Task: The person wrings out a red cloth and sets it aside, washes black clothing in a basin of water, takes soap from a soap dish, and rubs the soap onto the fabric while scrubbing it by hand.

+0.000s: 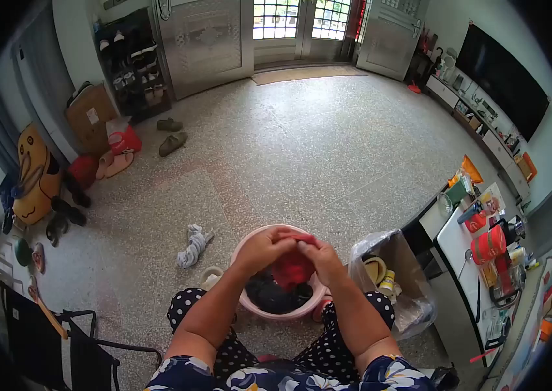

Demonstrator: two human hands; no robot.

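Both my hands are closed on a wet-looking red cloth (pixel 294 268), which hangs from them over the pink basin (pixel 242 251). My left hand (pixel 268 250) grips its upper left part. On the other side my right hand (pixel 319 258) pinches its upper right edge, the two hands almost meeting. Beneath the red cloth, dark wet laundry (pixel 272 296) fills much of the basin. The basin stands on the floor between my knees. To its left lies a twisted grey-and-white cloth (pixel 194 247) on the floor.
A lined trash bin (pixel 396 260) stands right of the basin. Farther right is a cluttered table (pixel 455 260). A white round object (pixel 211 274) sits beside the basin's left rim. Black chairs (pixel 90 352) are at lower left; green slippers (pixel 173 143) lie ahead on the speckled floor.
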